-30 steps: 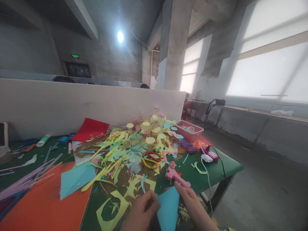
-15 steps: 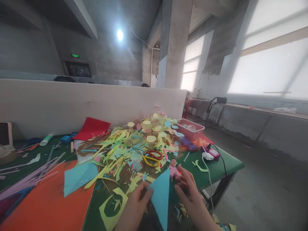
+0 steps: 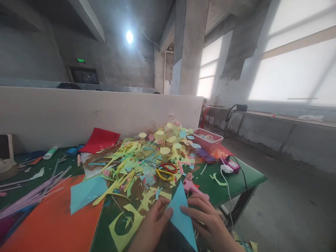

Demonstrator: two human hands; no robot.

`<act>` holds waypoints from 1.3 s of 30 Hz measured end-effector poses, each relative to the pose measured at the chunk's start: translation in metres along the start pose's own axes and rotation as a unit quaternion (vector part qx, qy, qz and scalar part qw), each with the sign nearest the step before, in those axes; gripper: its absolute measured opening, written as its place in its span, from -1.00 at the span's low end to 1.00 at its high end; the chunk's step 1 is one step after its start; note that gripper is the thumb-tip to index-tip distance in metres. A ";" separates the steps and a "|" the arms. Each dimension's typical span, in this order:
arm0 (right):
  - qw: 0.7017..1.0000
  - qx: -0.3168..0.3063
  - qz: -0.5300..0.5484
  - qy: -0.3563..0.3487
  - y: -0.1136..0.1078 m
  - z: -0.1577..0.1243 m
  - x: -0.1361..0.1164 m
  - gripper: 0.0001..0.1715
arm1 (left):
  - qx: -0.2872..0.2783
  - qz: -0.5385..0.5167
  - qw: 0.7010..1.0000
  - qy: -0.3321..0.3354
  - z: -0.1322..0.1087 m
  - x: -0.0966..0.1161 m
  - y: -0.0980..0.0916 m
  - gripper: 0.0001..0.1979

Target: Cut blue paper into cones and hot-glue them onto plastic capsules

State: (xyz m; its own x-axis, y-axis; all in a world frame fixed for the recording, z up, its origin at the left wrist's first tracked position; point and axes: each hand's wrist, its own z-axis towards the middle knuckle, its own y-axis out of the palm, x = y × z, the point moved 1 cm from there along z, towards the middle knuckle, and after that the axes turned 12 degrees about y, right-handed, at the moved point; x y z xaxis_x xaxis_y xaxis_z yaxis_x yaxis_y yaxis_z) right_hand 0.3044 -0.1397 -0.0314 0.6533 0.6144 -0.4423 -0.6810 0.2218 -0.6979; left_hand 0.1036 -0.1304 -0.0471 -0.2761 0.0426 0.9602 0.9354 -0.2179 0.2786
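A light blue paper triangle (image 3: pixel 181 213) stands point-up at the near edge of the green table (image 3: pixel 236 180). My left hand (image 3: pixel 151 225) pinches its left edge with thumb and fingers closed. From the right, my right hand (image 3: pixel 210 224) lays its fingers across the paper's face and grips it. A pink glue gun (image 3: pixel 193 187) lies just beyond my right hand. Red-and-yellow scissors (image 3: pixel 165 171) rest in the paper scraps farther back.
Yellow and green paper strips (image 3: pixel 126 168) litter the table's middle. An orange sheet (image 3: pixel 52 220) and a blue sheet (image 3: pixel 86 190) lie at the left, with straws (image 3: pixel 31 194). A pink basket (image 3: pixel 208 140) and a power strip (image 3: pixel 229 166) sit at the right edge. A white partition (image 3: pixel 78 112) runs behind.
The blue paper has turned from a flat sheet to a triangle held point-up. My right hand has moved in from the glue gun onto the paper.
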 end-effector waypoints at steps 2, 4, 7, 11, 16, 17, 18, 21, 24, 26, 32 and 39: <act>1.000 -0.009 0.015 -0.013 -0.001 0.001 -0.002 -0.68 | 0.022 0.009 1.000 0.002 -0.001 0.002 0.000 -0.40; 0.999 -0.024 0.029 -0.014 -0.001 0.003 -0.006 -0.68 | 0.018 0.006 1.000 0.009 -0.001 0.004 0.002 -0.37; 0.998 -0.038 0.040 0.011 0.001 0.003 -0.009 -0.68 | -0.023 0.001 1.000 0.006 -0.002 0.010 0.007 -0.40; 0.999 -0.040 0.024 0.018 0.002 0.002 -0.008 -0.70 | -0.013 0.046 0.999 0.004 -0.003 0.017 0.010 -0.43; 0.998 -0.050 0.039 0.028 0.002 0.004 -0.009 -0.73 | 0.001 0.147 0.988 0.037 -0.003 0.011 0.003 -0.54; 0.996 -0.048 0.055 0.047 0.004 0.004 -0.009 -0.73 | -0.004 0.157 0.987 0.043 -0.003 0.009 0.002 -0.57; 0.993 -0.047 0.075 0.075 0.006 0.004 -0.009 -0.74 | -0.006 0.164 0.985 0.048 -0.004 0.008 0.002 -0.60; 0.971 -0.065 0.138 0.184 0.012 0.004 -0.010 -0.74 | -0.005 0.185 0.982 0.047 -0.004 0.006 0.001 -0.65; 0.942 -0.093 0.188 0.262 0.016 0.003 -0.010 -0.76 | -0.010 0.208 0.977 0.046 -0.005 0.008 0.002 -0.66; 0.931 -0.105 0.207 0.282 0.016 0.002 -0.010 -0.80 | -0.016 0.214 0.976 0.045 -0.006 0.011 0.004 -0.64; 0.952 -0.100 0.211 0.200 0.011 0.001 -0.009 -0.78 | 0.009 0.218 0.974 0.054 -0.007 0.017 0.006 -0.60; 0.938 -0.056 0.246 0.236 0.020 0.000 -0.005 -0.62 | -0.014 0.239 0.969 0.055 -0.008 0.015 0.010 -0.61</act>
State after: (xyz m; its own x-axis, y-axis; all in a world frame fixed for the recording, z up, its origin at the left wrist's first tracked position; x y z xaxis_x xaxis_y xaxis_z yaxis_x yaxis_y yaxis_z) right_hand 0.2874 -0.1381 -0.0428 0.3603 0.2121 -0.9084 -0.9169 -0.0983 -0.3867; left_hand 0.1072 -0.1395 -0.0303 0.1642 -0.1731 0.9711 0.9561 -0.2144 -0.1998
